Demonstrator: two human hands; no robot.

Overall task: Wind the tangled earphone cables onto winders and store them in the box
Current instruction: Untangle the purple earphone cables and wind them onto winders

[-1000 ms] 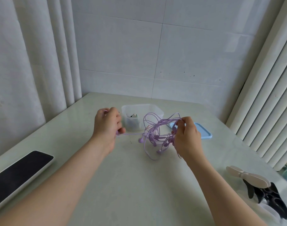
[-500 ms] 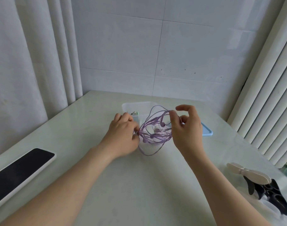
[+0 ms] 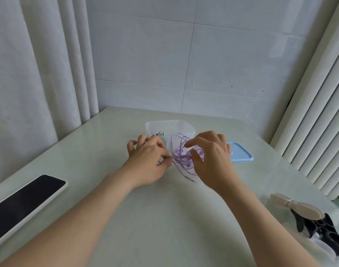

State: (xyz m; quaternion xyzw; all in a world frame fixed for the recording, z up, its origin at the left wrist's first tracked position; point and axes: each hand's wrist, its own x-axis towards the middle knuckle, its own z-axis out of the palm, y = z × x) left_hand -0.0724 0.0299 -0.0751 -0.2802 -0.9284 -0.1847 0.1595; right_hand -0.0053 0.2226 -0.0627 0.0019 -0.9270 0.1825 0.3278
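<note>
A tangle of purple earphone cables (image 3: 181,155) lies on the pale table in front of a clear plastic box (image 3: 169,125). My left hand (image 3: 148,160) pinches a strand of the cable at the tangle's left side. My right hand (image 3: 211,157) covers the tangle's right side, thumb and curled forefinger in among the loops. A loose cable end trails toward me on the table (image 3: 188,176). Something small and green-white (image 3: 161,134) sits inside the box; what it is cannot be told.
The box's light blue lid (image 3: 240,154) lies flat to the right. A dark tablet in a white case (image 3: 20,205) sits at the left table edge. White and black winder-like pieces (image 3: 299,209) lie at the right front. Curtains hang on both sides.
Both hands came down and together onto the tangle. The left hand moved right along the strand; the right hand dropped from lifting loops to covering the bundle, which now lies lower.
</note>
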